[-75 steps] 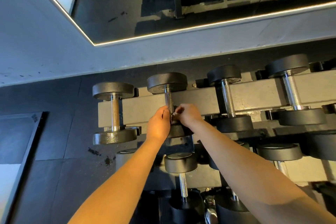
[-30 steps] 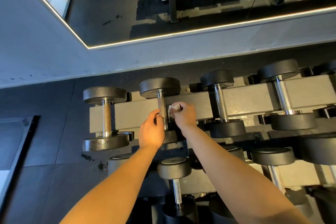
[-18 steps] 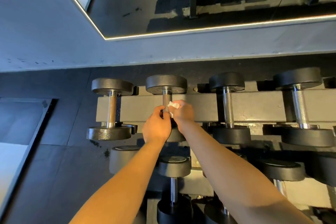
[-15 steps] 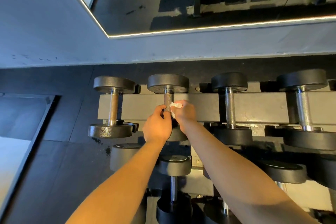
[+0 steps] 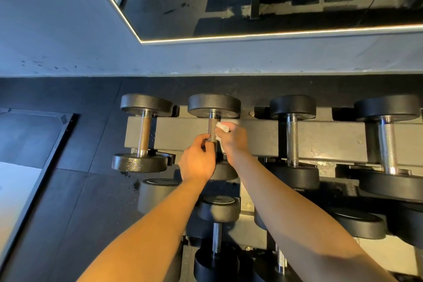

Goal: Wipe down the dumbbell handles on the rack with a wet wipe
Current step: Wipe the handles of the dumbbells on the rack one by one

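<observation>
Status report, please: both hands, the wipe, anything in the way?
Left hand grips the handle of the second dumbbell, low down. Right hand holds the wet wipe against its upper part. Nothing seen in the way.

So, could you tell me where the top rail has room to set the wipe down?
The rail is bare between the leftmost handle and the left hand, from the right hand to the third handle, and on to the fourth handle. Crowded: the second handle, where both hands and the wet wipe meet.
</observation>
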`<state>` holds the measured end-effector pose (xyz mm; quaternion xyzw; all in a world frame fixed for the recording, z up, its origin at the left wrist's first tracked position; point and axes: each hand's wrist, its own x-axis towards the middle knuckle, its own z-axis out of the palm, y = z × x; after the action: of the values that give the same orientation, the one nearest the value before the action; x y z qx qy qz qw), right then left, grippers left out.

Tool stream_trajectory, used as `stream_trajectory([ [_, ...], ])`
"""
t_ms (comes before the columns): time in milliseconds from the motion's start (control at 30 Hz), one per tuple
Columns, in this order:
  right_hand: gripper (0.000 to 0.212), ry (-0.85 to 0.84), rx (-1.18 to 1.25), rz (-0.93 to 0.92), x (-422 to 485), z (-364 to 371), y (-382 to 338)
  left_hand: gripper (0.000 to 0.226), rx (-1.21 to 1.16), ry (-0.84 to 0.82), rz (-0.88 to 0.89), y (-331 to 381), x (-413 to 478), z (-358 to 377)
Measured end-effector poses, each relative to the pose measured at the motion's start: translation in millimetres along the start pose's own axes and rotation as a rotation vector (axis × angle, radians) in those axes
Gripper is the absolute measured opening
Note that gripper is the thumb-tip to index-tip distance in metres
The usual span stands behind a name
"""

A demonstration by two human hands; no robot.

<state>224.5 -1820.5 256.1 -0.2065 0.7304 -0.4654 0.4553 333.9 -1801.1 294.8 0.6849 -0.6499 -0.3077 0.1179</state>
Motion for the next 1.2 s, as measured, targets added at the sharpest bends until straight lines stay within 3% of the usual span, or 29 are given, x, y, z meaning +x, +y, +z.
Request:
stream_trajectory([
  [100,0.033,-0.071,-0.132,-0.016,-3.3,-0.4,5.6,0.030,-0.003,0.002,-0.004,-0.4,0.3,0.2],
  [333,0.029,-0.055,-0.086,0.139,-5.7,-11.2,10.2,0.029,-0.018,0.004,0.008,-1.2,0.1,-0.3],
  [500,0.032,0.060,-0.005,-0.031,-2.2,-6.2,4.1,0.031,-0.019,-0.002,0.011,-2.6,0.2,-0.2],
  [733,0.024,0.041,-0.151,-0.181,1.4,6.9,-3.5,0.032,-0.020,0.000,0.003,-4.9,3.1,0.9],
  [1000,0.020,-0.097,-0.306,-0.107,-14.9,-14.0,12.4,0.030,-0.012,-0.007,0.009,-5.3,2.6,-0.2],
  [1100,0.023,-0.026,-0.077,-0.088,-10.8,-12.6,1.1,0.031,-0.015,-0.009,0.020,-5.8,2.1,-0.7],
  [1200,0.016,-0.043,0.184,0.046,-11.1,-7.8,-12.3,0.032,-0.025,-0.010,0.014,-6.0,2.7,-0.5],
])
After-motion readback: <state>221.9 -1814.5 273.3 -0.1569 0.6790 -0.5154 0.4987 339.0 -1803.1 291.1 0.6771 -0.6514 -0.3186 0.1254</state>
